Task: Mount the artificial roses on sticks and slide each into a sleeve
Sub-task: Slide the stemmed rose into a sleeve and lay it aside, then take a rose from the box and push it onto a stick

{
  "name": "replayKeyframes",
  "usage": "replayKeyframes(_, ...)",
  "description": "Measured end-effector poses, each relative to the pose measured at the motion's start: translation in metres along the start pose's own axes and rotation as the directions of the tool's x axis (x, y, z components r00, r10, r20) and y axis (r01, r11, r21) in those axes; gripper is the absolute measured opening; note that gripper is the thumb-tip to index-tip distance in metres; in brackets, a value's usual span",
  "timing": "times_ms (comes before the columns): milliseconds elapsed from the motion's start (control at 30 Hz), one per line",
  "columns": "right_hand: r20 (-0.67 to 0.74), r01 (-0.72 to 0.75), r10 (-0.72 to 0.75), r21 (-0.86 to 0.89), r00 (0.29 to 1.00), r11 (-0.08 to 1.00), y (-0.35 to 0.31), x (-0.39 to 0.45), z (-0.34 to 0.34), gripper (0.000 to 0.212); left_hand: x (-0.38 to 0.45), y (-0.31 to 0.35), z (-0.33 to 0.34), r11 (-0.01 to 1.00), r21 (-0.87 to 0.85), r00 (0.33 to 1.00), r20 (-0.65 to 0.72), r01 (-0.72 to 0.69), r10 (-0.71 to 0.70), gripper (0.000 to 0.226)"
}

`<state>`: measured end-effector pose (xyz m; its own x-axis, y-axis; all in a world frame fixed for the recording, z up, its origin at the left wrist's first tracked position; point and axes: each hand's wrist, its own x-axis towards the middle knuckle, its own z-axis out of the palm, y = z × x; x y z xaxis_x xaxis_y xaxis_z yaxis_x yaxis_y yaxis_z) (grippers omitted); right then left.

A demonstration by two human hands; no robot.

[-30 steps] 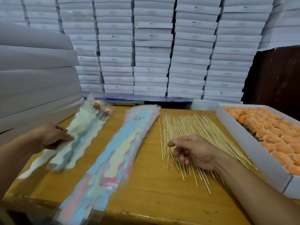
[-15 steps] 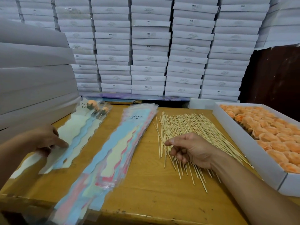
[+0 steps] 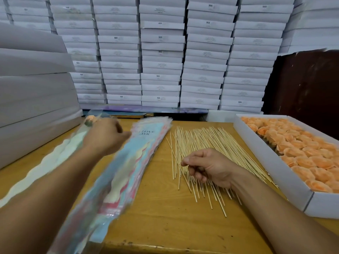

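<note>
head view: wooden table (image 3: pixel 165 217); white tray of peach roses (image 3: pixel 300 153) at three o'clock, sleeve stack (image 3: pixel 128 171) at nine; right hand (image 3: pixel 209 167) pinches a skewer (image 3: pixel 180 177); left hand (image 3: pixel 104 136) blurred, grip unclear.

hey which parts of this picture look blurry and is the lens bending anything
Head view: the left hand and the sleeve stack under it are motion-smeared; the right hand, sticks and roses stay sharp. The wide lens bows the box stacks outward.
</note>
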<state>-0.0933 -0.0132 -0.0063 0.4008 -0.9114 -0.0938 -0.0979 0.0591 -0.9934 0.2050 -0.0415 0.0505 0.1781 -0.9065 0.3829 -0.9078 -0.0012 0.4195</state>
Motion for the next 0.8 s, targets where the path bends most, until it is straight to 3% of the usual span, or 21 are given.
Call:
replayKeyframes(133,-0.039,0.031,-0.034,-0.076,0.999,0.997,0.000,-0.001,-0.003,0.010,-0.019,0.068,0.041,0.969,-0.248,0.998,0.058,-0.014,0.029,0.025)
replayKeyframes(300,-0.259,0.079,-0.166,-0.316,0.951,0.945,0.003,0.000,-0.009,0.019,-0.039,0.125,0.095,0.891,-0.445,0.996,0.033,0.092,-0.086,0.023)
replayKeyframes(400,-0.368,0.056,-0.238,-0.443,0.899,0.895,0.003,0.002,-0.011,0.019,-0.049,0.129,0.114,0.897,-0.432,0.993,-0.028,0.090,-0.113,0.021)
replayKeyframes(600,-0.451,0.013,-0.360,-0.608,0.817,0.793,-0.001,0.005,-0.016,0.001,-0.052,0.121,0.124,0.909,-0.416,0.995,-0.104,-0.037,-0.007,0.021)
replayKeyframes(800,-0.584,-0.093,-0.371,-0.613,0.722,0.785,-0.031,0.011,-0.052,0.009,-0.053,0.126,0.125,0.920,-0.386,0.995,-0.092,-0.070,0.037,0.018)
